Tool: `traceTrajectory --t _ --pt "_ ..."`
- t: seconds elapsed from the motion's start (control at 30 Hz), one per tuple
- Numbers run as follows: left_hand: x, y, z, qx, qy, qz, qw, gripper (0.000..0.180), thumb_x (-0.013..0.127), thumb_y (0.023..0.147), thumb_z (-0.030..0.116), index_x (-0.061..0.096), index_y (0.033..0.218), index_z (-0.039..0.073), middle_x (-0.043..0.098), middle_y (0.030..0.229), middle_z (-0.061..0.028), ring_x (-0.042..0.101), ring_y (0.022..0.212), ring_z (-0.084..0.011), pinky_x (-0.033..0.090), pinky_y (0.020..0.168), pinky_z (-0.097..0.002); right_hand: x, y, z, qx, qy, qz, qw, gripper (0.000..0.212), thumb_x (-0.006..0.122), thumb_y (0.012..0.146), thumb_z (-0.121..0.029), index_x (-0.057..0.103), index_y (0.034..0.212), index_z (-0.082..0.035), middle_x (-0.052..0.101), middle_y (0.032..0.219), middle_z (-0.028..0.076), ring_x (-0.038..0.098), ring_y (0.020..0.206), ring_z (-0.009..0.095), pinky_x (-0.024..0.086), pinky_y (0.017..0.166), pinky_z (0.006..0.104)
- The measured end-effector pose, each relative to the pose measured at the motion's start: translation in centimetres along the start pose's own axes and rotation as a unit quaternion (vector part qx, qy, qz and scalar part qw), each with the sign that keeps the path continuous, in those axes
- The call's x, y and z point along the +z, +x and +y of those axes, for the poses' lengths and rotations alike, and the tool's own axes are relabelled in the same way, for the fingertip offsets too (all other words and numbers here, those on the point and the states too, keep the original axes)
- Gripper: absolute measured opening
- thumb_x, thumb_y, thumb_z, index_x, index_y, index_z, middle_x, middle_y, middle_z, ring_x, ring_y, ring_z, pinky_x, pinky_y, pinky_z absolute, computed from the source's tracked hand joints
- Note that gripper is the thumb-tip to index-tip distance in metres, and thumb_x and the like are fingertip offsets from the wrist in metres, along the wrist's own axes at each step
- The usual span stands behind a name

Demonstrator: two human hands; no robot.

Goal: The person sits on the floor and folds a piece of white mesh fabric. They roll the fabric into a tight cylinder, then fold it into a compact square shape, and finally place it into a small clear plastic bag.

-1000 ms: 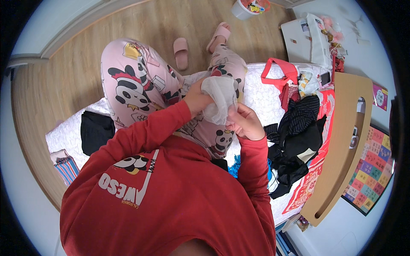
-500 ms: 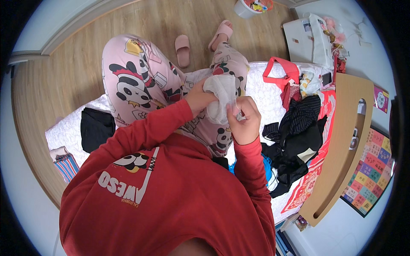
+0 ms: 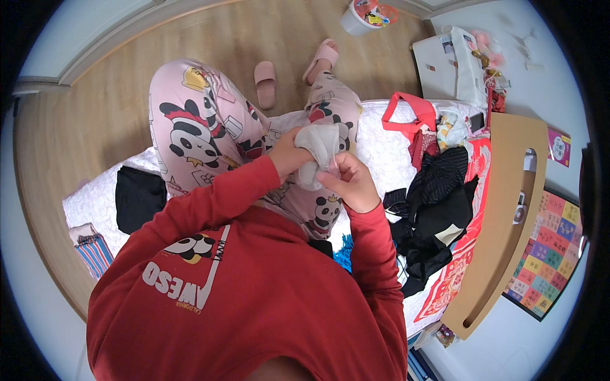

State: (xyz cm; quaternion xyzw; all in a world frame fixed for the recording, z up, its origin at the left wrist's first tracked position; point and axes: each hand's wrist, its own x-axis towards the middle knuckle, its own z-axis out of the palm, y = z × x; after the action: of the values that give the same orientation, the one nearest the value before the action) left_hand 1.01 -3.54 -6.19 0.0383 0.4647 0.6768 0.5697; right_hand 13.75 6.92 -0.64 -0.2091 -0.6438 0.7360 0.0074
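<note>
A small, thin white piece of fabric [image 3: 318,146], perhaps a sock or underwear, is bunched up above my lap; its exact kind does not show. My left hand [image 3: 290,154] grips its left side, the fingers partly hidden in and behind the cloth. At its lower right edge, my right hand [image 3: 353,184] pinches the fabric between thumb and fingers. Both red sleeves reach in from below. Under the hands lie my pink panda-print trousers [image 3: 190,133].
Right of me on the white quilted cover [image 3: 387,149] lie a heap of black clothes [image 3: 438,203], a red strap-like garment [image 3: 406,114] and a phone [image 3: 476,122]. Folded black cloth [image 3: 140,200] and striped cloth [image 3: 95,254] rest at left. A wooden board [image 3: 502,241] borders the right.
My right hand has shifted slightly left with the white cloth's edge. The cloth looks more gathered between both hands, and the whole view has moved a little.
</note>
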Motion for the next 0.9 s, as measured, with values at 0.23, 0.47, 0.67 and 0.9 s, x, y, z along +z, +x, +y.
traceTrajectory --t 0.23,0.47,0.67,0.9 --pt "-0.2 -0.2 0.3 -0.012 -0.048 -0.018 0.999 0.047 0.058 0.066 0.0 0.047 0.112 0.002 0.057 0.099 -0.008 0.056 0.087 -0.0175 0.046 0.075 -0.0298 1.2 0.2 -2.4 0.125 0.158 0.095 0.975 0.013 0.054 0.082 -0.002 0.042 0.083 -0.003 0.054 0.075 0.004 0.056 0.064 0.013 0.052 0.058 0.0282" --pt "0.5 -0.2 1.7 -0.006 -0.144 0.03 0.989 0.044 0.052 0.071 -0.003 0.045 0.114 0.002 0.057 0.1 -0.0084 0.057 0.089 -0.019 0.047 0.076 -0.0313 0.8 -0.2 -0.1 0.099 0.072 0.092 0.988 0.008 0.056 0.08 0.0 0.049 0.079 -0.004 0.056 0.073 0.003 0.055 0.061 0.01 0.045 0.054 0.0191" --pt "0.6 0.3 0.8 0.024 -0.115 0.064 0.991 0.04 0.054 0.072 -0.002 0.047 0.112 0.001 0.057 0.1 -0.009 0.057 0.09 -0.019 0.047 0.076 -0.0306 1.0 -0.3 -0.4 0.04 0.082 0.122 0.988 0.024 0.062 0.074 0.002 0.044 0.063 -0.009 0.047 0.063 -0.006 0.042 0.056 0.003 0.033 0.051 0.0178" --pt "0.6 0.2 0.6 0.011 -0.105 0.058 0.993 0.038 0.055 0.07 -0.001 0.049 0.108 0.0 0.058 0.097 -0.0089 0.057 0.087 -0.0184 0.047 0.075 -0.0306 1.3 0.0 -0.9 -0.005 0.093 0.148 0.985 0.027 0.057 0.079 0.002 0.038 0.063 -0.01 0.043 0.057 -0.005 0.036 0.049 0.002 0.028 0.045 0.0171"
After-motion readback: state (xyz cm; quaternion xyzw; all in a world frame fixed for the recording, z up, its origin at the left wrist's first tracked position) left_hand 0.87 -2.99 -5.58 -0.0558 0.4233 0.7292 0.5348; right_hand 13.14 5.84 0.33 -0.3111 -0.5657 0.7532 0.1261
